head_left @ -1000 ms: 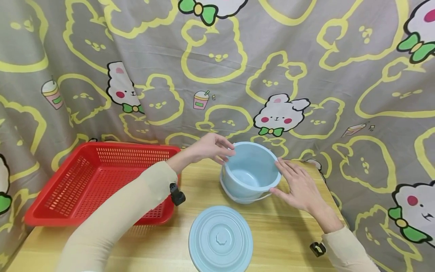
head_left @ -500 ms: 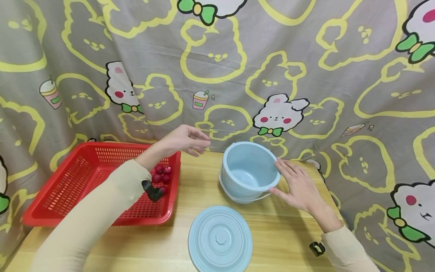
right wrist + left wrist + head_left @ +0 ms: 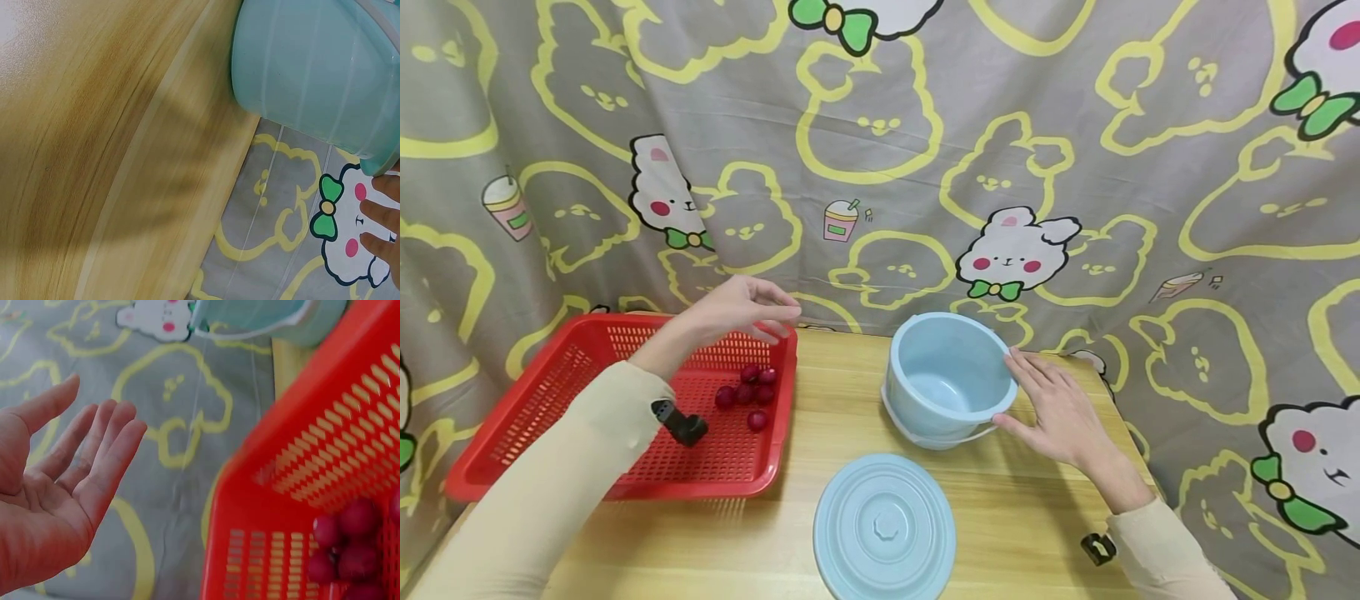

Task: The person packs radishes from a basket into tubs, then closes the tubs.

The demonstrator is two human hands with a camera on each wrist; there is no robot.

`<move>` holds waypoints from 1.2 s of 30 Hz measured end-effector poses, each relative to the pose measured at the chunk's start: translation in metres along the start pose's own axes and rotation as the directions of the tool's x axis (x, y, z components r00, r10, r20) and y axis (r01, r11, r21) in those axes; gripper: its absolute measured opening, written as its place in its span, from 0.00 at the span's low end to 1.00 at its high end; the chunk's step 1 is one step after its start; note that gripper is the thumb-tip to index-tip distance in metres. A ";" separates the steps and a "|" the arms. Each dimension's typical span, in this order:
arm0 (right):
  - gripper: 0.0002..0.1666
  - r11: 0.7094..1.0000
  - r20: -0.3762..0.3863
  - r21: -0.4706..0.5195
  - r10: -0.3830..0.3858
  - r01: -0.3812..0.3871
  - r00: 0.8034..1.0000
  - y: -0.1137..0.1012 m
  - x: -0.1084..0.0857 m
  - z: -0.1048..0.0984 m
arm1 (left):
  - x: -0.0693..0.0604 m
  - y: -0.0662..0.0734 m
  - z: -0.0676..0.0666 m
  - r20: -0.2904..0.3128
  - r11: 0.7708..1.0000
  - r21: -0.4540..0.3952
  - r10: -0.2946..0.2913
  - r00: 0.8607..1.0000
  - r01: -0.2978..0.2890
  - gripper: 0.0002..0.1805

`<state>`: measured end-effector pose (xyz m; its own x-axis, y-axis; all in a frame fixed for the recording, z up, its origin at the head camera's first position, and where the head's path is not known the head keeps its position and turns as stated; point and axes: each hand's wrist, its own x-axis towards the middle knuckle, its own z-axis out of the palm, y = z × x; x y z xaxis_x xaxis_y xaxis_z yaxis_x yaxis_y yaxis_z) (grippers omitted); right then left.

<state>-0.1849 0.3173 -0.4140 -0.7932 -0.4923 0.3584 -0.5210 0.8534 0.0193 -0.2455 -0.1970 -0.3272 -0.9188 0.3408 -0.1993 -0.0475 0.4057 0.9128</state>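
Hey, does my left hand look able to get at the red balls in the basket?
Likely yes: your left hand looks empty and close to the basket, whose open top leaves the red balls uncovered.

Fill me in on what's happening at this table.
A person has the fingers of their right hand resting against the rim of an upright, light-blue plastic bucket, which is open, with nothing visible inside. The left hand, holding nothing, is raised near the far right corner of a red, rectangular plastic basket. Small, round, dark-red items lie in that basket's right part. The bucket's round, light-blue lid lies separately on the wood-grain table.
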 end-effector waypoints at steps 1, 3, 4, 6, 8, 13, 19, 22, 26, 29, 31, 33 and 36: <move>0.58 1.000 -0.001 0.000 -0.001 0.001 1.000 0.000 0.000 0.000 | -0.002 -0.003 -0.004 -0.005 1.000 0.006 -0.005 1.000 0.005 0.25; 0.58 1.000 -0.005 -0.001 -0.003 0.003 1.000 0.000 0.000 0.000 | -0.004 -0.009 -0.010 -0.015 1.000 0.017 -0.015 1.000 0.015 0.27; 0.58 1.000 -0.007 -0.002 -0.004 0.004 1.000 0.000 0.000 0.000 | -0.006 -0.012 -0.013 -0.021 1.000 0.024 -0.020 1.000 0.020 0.28; 0.58 1.000 -0.012 -0.003 -0.006 0.006 1.000 0.000 0.000 0.000 | -0.008 -0.020 -0.018 -0.024 0.999 0.028 -0.025 0.999 0.026 0.29; 0.58 1.000 -0.014 -0.004 -0.006 0.006 1.000 0.000 0.001 0.000 | -0.009 -0.028 -0.022 -0.023 0.999 0.031 -0.034 0.999 0.034 0.30; 0.57 1.000 -0.003 -0.004 -0.003 0.003 1.000 -0.001 0.001 0.000 | -0.011 -0.051 -0.031 -0.023 0.998 0.040 -0.056 0.998 0.057 0.32; 0.57 1.000 0.005 0.002 0.004 -0.004 1.000 -0.001 0.001 -0.001 | -0.014 -0.076 -0.043 -0.016 0.993 0.076 -0.083 0.996 0.084 0.33; 0.57 1.000 0.000 0.003 0.002 -0.002 1.000 -0.001 0.001 -0.001 | -0.016 -0.087 -0.050 -0.009 0.991 0.091 -0.103 0.995 0.103 0.34; 0.57 1.000 -0.004 0.003 0.001 -0.001 1.000 -0.001 0.001 0.000 | -0.018 -0.099 -0.056 0.002 0.982 0.126 -0.143 0.990 0.141 0.35; 0.57 1.000 -0.004 0.002 0.002 -0.002 1.000 -0.001 0.000 0.000 | -0.020 -0.106 -0.060 0.028 0.977 0.139 -0.168 0.985 0.163 0.36; 0.57 1.000 -0.002 0.001 0.003 -0.003 1.000 -0.001 0.000 0.000 | -0.021 -0.110 -0.062 0.051 0.976 0.142 -0.177 0.983 0.168 0.35; 0.57 1.000 -0.001 0.001 0.004 -0.004 1.000 -0.001 0.000 0.000 | -0.021 -0.114 -0.063 0.077 0.975 0.144 -0.181 0.980 0.169 0.34; 0.57 1.000 0.000 0.003 0.005 -0.005 1.000 -0.001 0.001 -0.001 | -0.019 -0.120 -0.064 0.108 0.972 0.158 -0.194 0.975 0.176 0.33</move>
<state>-0.1845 0.3159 -0.4133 -0.7954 -0.4884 0.3588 -0.5183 0.8550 0.0147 -0.2469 -0.3063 -0.4103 -0.8442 0.3454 -0.4098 -0.1456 0.5881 0.7956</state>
